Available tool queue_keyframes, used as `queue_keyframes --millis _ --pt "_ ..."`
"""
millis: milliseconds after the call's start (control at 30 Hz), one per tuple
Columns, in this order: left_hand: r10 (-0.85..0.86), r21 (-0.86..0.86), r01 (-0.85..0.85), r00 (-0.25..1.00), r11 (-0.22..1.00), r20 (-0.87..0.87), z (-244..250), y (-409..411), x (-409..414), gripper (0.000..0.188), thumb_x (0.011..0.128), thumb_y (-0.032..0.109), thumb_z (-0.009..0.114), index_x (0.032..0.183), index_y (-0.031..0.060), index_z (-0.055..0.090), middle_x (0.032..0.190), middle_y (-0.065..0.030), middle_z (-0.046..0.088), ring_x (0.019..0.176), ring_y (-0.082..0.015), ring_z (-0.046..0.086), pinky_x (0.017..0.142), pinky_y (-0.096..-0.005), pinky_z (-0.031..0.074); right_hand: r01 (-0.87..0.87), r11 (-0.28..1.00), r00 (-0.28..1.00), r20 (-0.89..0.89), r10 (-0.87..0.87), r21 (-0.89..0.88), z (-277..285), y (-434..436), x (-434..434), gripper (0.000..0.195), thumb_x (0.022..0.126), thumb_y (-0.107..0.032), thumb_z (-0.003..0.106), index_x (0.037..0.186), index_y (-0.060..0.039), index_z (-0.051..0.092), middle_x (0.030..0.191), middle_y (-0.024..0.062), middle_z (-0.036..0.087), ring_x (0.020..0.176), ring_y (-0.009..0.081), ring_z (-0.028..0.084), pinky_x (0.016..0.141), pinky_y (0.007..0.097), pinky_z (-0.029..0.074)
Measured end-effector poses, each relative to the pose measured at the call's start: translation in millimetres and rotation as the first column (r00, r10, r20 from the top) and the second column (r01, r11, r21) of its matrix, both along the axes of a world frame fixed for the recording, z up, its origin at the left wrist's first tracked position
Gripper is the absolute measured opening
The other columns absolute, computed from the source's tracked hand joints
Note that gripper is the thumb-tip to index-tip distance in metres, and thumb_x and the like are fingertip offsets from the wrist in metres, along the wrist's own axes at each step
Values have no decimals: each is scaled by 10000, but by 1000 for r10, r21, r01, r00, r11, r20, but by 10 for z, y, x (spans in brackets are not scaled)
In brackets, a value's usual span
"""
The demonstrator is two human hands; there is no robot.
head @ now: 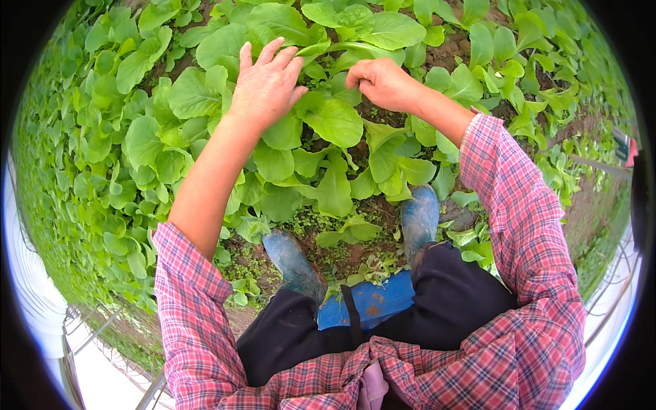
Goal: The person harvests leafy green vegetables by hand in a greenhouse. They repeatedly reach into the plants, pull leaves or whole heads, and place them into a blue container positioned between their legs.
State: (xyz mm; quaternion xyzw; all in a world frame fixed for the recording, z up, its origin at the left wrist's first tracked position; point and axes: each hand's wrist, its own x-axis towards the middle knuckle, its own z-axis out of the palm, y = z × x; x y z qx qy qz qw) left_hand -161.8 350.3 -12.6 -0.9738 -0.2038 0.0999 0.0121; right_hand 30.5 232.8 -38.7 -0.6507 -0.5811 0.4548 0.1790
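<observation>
Broad light-green leaves of a leafy vegetable (335, 123) fill the ground before me. My left hand (269, 84) reaches over the plants with its palm down and fingers apart, against or just above a large leaf (223, 46). Nothing shows in its grasp. To the right, my right hand (382, 84) is curled, thumb and forefinger close together. Whether it pinches anything is hidden by the fingers. Between the two hands lie leaf stalks and a low gap in the foliage. Another wide leaf (394, 31) spreads just beyond the right hand.
Muddy blue boots (421, 218) stand among small weeds and loose leaves (353, 230). A blue seat-like object (384, 300) with a black strap (352, 312) is beneath me. More dense greens (92, 148) extend left. A metal bar (599, 166) lies at the far right.
</observation>
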Motion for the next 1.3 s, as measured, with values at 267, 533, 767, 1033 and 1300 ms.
queue_keyframes --millis 267,533,767,1033,1300 --pt "6 -32 -5 1000 999 31 -24 38 -52 469 787 336 620 1179 104 509 1271 -41 475 1267 -225 329 1027 -553 216 444 880 876 126 -466 171 -456 -50 31 327 806 -50 441 1114 -3 540 1027 171 613 979 312 569 849 367 446" --pt "0 1 0 994 1000 106 -5 -42 -124 444 758 292 654 1147 119 528 1303 -64 430 1259 -221 339 1019 -550 228 527 655 539 -383 -750 -541 -405 58 -418 375 816 -97 518 1179 -5 504 1040 123 625 872 251 616 748 363 501" --pt "-113 -13 113 993 994 -15 59 -306 -223 459 705 279 691 1111 125 540 1155 -61 502 1195 -226 398 1008 -562 234 147 989 931 336 -143 12 -799 240 -504 369 737 -149 600 1102 -101 580 984 168 623 883 336 604 754 376 499" --pt "-35 -25 32 988 999 -148 100 -342 -404 553 703 320 698 1192 146 507 1116 -56 522 1194 -244 402 1017 -564 221 618 757 786 -134 -604 214 -890 -50 -387 234 745 -84 591 973 -58 643 909 89 647 836 203 621 764 282 477" --pt "-27 -61 12 966 998 -256 74 -344 -467 484 704 301 698 1145 170 550 1260 -75 448 1273 -260 308 1029 -584 198 350 936 903 252 -349 45 -811 314 -338 356 707 -223 642 1018 -54 608 985 160 633 894 338 601 787 365 477"
